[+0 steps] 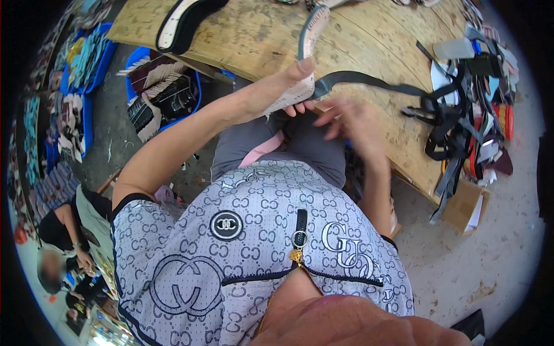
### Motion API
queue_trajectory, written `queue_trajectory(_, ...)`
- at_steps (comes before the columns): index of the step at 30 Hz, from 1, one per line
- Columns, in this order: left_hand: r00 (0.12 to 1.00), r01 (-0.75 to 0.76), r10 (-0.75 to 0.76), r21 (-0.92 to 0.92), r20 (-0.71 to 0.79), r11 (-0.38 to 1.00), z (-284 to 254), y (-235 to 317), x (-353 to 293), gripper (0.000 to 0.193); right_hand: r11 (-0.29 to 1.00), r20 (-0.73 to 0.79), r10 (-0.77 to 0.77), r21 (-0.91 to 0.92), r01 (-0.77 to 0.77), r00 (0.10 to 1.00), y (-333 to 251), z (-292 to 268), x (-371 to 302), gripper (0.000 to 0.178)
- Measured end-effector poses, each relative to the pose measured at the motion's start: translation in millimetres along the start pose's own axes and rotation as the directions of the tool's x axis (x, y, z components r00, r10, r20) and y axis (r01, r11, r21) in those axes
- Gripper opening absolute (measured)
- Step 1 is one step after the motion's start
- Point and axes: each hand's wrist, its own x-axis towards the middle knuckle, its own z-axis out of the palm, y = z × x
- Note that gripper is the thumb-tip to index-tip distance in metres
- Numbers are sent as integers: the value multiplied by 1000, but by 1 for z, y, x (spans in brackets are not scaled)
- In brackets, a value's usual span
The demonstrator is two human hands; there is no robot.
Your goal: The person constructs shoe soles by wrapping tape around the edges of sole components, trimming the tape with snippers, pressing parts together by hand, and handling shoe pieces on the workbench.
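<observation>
My left hand [280, 89] is closed round a pale strip [297, 94] with dark print and a dark edge, its thumb on top and fingertips showing underneath. A curved pale and dark-edged length [311, 32] stretches away from that hand over the table. Black tape [369, 78] runs from beside the held strip to the right across the tabletop. My right hand [353, 124] is near the table's edge, just right of the held strip; its fingers are blurred by motion, so its grip is unclear. A pink strip [262, 148] lies across my lap.
On the wooden table [254, 34] sits a black curved piece with a pale face [176, 23]. Tangled black straps [447, 124] and a clear bottle [453, 49] are at right, above a cardboard box [466, 205]. Blue bins [199, 95] of cut pieces stand left; another person [66, 230] sits far left.
</observation>
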Motion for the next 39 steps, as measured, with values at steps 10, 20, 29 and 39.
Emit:
queue_trajectory(10, 973, -220, 62, 807, 223, 548, 33, 38, -39, 87, 566, -427, -87, 722, 397, 900, 27, 37, -15, 22)
queue_trajectory(20, 937, -348, 148, 812, 316, 470, 28, 23, -14, 81, 733, -436, -113, 571, 371, 893, 37, 38, -41, 18)
queue_trajectory(29, 933, -347, 205, 596, 294, 724, 14, 16, -2, 65, 592, -365, -82, 731, 341, 927, 25, 38, -49, 53)
queue_trajectory(39, 982, -148, 180, 372, -54, 917, 14, -10, -13, 50, 820, -448, -148, 443, 363, 882, 0, 62, 19, 36)
